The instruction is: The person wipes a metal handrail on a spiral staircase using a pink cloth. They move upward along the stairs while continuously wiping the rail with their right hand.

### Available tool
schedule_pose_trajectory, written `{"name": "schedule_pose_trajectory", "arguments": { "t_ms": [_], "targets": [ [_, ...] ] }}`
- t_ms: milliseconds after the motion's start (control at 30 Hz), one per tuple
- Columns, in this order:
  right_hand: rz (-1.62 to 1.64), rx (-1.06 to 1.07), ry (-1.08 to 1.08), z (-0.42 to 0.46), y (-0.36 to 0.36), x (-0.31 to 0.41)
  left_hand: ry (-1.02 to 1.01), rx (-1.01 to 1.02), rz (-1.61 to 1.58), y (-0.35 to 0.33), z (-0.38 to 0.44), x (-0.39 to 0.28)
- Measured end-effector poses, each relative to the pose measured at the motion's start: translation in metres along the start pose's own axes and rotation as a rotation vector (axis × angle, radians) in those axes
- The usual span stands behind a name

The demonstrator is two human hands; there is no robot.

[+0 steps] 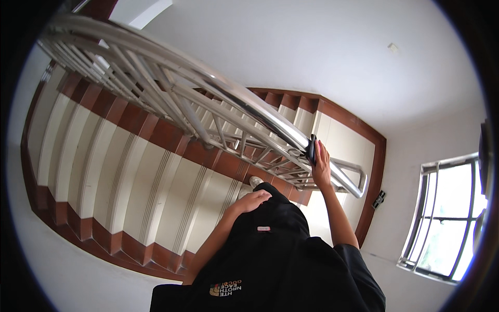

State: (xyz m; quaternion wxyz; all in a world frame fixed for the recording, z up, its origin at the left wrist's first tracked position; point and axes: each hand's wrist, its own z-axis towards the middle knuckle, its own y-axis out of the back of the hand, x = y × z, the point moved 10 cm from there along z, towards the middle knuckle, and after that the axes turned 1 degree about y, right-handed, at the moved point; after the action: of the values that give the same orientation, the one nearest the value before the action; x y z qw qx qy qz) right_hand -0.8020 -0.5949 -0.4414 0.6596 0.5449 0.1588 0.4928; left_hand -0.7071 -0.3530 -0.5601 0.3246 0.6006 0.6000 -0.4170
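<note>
My right hand presses a thin black pad or cloth against a round stainless steel handrail. Its fingers lie over the black piece, near the lower end of the rail; what the piece is made of is hard to make out. My left hand hangs in front of my black trousers, loosely curled, with nothing visible in it. Below the rail, steel balusters slant down to the reddish-brown edge of the stairs.
Cream steps with grooved nosings rise to the left. Beyond the railing another flight meets a landing. A barred window is in the right wall. A small dark object sits by the skirting. My shoe is close to the railing base.
</note>
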Motion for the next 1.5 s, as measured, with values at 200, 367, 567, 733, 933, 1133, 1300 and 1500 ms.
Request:
{"name": "schedule_pose_trajectory", "arguments": {
  "t_ms": [200,367,567,733,933,1133,1300,1500],
  "targets": [
    [0.099,0.032,-0.121,-0.016,-0.004,-0.032,0.084,0.029,0.033,-0.001,0.005,-0.008],
    [0.156,0.049,-0.091,0.031,0.0,0.036,0.216,-0.014,0.002,0.026,-0.021,0.019],
    [0.21,-0.111,0.067,0.14,0.011,0.181,0.255,0.03,0.068,0.053,-0.022,0.024],
    [0.357,0.008,0.084,0.127,0.01,0.153,0.249,-0.047,0.125,0.067,0.007,-0.033],
    [0.316,0.234,-0.106,0.045,-0.01,0.024,0.095,-0.135,0.002,0.047,0.006,-0.062],
    [0.357,0.119,0.127,0.118,-0.017,0.114,0.107,-0.194,-0.02,0.049,-0.012,-0.055],
    [0.327,-0.056,0.255,0.217,0.006,0.254,0.115,-0.249,0.07,0.062,-0.008,-0.081],
    [0.466,0.203,0.21,0.191,-0.002,0.187,0.076,-0.259,0.087,0.079,0.0,-0.101]
  ]
}}
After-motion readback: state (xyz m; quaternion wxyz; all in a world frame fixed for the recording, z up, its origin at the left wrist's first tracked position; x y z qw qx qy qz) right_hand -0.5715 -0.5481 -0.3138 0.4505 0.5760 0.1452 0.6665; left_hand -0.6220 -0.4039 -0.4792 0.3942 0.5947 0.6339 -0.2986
